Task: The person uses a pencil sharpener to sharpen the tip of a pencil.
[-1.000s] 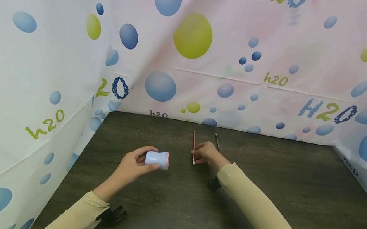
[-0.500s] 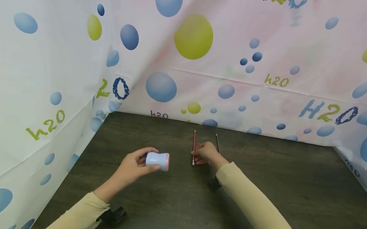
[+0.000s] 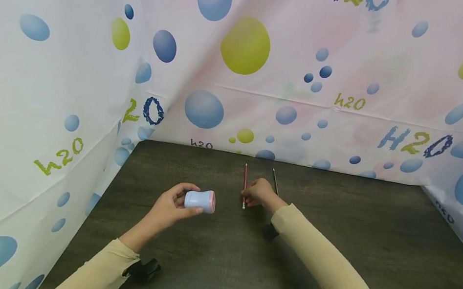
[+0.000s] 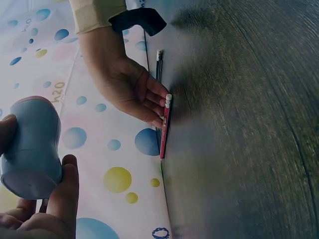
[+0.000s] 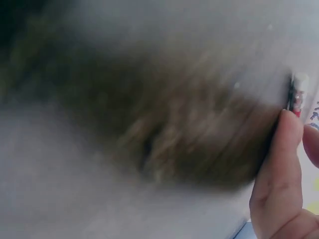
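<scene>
My left hand [image 3: 166, 208] grips a light-blue waisted container with a pink end [image 3: 200, 201], held on its side above the table with the pink end facing right. The same container [image 4: 33, 149] fills the lower left of the left wrist view, between thumb and fingers. Farther back, my right hand [image 3: 262, 193] pinches a red pencil [image 3: 246, 173] that lies lengthwise on the table. Its white eraser end points toward me, and the fingers hide part of the shaft. A dark pencil [image 3: 275, 180] lies just right of it, partly covered by the right hand.
The dark wood-grain table [image 3: 205, 269] reaches back to a white sheet with coloured dots [image 3: 245, 45], which also hangs along the left and right sides. A black wrist mount [image 3: 145, 269] sits under the left sleeve. Much of the right wrist view is blurred.
The container has turned slightly in my left hand, so more of its pink end shows. My right hand and both pencils stay nearly where they were.
</scene>
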The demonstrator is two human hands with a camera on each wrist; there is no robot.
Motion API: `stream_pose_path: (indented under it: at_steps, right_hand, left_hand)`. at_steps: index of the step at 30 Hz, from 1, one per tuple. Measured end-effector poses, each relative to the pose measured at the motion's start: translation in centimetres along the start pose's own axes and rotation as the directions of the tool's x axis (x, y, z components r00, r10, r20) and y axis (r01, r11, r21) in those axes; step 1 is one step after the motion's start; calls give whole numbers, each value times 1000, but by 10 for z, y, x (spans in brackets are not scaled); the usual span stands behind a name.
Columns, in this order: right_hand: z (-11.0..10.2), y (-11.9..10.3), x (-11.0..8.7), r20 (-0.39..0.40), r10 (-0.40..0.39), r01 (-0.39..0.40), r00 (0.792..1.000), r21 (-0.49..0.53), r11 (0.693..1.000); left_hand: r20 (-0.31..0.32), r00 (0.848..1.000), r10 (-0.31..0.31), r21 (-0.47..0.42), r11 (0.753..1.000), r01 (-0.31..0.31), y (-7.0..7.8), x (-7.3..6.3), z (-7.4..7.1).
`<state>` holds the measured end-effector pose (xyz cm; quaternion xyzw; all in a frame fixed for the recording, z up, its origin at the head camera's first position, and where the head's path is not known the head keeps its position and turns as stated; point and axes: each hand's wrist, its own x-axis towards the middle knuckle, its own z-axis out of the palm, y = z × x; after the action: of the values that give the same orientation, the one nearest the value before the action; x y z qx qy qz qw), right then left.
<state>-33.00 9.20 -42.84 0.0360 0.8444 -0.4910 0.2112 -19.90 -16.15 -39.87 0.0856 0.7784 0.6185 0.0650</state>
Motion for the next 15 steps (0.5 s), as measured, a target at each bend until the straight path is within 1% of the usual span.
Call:
stream_pose_path:
  at_steps: [3,6,8,10,11,12,13,15]
  right_hand:
    - [1,-1,-4,7,7,-7,1000,-28,1000]
    - [1,-2,-7,21,-4,5,1000,-61,998]
    - [0,0,-11,29,-32,35,999,-108,994]
    - [-1,2,-14,38,-91,97,995,-198,975]
    - [-1,3,-17,42,-132,138,990,-262,955]
    - [-1,4,-20,52,-176,183,983,-330,926]
    - [0,5,-22,64,-221,228,973,-397,889]
    - [2,8,-28,91,-301,304,949,-509,806]
  left_hand:
    - [-5,1000,-7,-11,1000,7,0,0,0]
    - [-21,1000,-16,-32,999,15,0,-1,-2]
    - [-24,1000,-19,-43,999,18,1,-1,-2]
    - [-14,1000,-21,-44,999,20,2,-2,-3]
    - [-7,1000,-21,-41,999,21,2,-2,-3]
    - [-2,1000,-21,-33,999,21,3,-2,-4]
    - [4,1000,-23,-25,999,23,3,-2,-4]
    - [8,1000,-26,-11,1000,26,5,-2,-3]
